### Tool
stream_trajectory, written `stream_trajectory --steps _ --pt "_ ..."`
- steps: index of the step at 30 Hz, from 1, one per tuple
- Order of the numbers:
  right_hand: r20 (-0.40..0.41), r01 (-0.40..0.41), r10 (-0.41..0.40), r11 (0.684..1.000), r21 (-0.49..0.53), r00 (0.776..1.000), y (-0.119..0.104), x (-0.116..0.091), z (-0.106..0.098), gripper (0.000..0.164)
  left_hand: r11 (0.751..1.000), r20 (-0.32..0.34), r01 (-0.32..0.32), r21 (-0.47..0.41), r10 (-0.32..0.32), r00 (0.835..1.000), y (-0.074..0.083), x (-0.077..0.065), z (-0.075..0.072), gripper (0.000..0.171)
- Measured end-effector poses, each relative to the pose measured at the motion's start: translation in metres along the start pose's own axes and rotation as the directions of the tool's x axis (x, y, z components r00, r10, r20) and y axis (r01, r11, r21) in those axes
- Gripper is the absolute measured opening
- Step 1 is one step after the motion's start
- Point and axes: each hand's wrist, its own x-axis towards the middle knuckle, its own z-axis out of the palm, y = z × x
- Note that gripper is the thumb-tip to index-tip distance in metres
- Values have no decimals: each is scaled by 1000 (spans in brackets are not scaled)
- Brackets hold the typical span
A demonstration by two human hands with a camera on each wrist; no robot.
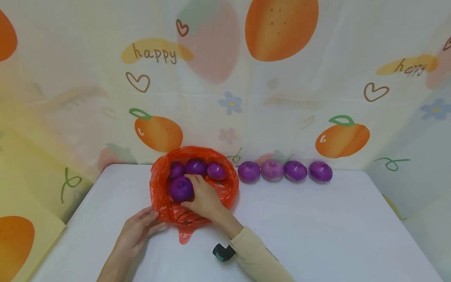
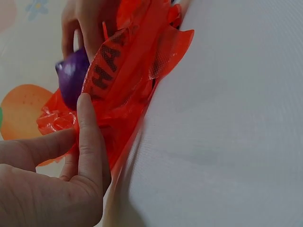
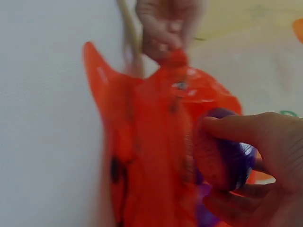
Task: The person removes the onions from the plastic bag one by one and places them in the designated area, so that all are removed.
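A red plastic bag (image 1: pixel 160 196) with dark print stands with its mouth spread wide on the table. My right hand (image 1: pixel 204 197) grips a round, glossy purple onion (image 1: pixel 181 189) between thumb and fingers, inside the bag's rim in the head view. In the left wrist view a pointed tip shows on this onion (image 2: pixel 73 78). Behind it, three more purple onions (image 1: pixel 196 167) lie in the bag. At the near left side, my left hand (image 1: pixel 135 229) pinches the bag's edge between thumb and fingers; the right wrist view shows this left hand (image 3: pixel 168 28) at the rim.
Several purple onions (image 1: pixel 296 171) stand in a row right of the bag, along the back of the white table (image 1: pixel 299 227). A cloth (image 1: pixel 282 90) printed with fruit hangs behind. A small black object (image 1: pixel 223 252) is by the right sleeve (image 1: pixel 258 252).
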Motion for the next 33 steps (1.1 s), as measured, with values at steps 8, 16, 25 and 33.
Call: stream_trajectory --steps 8,16,25,33 --pt "-61 34 -29 997 76 998 4 -19 -35 83 999 -20 19 26 -18 1000 1 0 -3 57" --pt "-151 108 -94 990 88 984 24 -35 -61 81 999 -26 42 20 -42 999 2 0 -4 57" --pt "-309 102 -61 988 117 949 63 -45 -97 80 998 -21 39 45 -38 999 3 0 -3 56" --pt "-411 118 -26 972 202 911 98 -59 -105 79 998 -10 43 48 -42 999 1 2 -4 57"
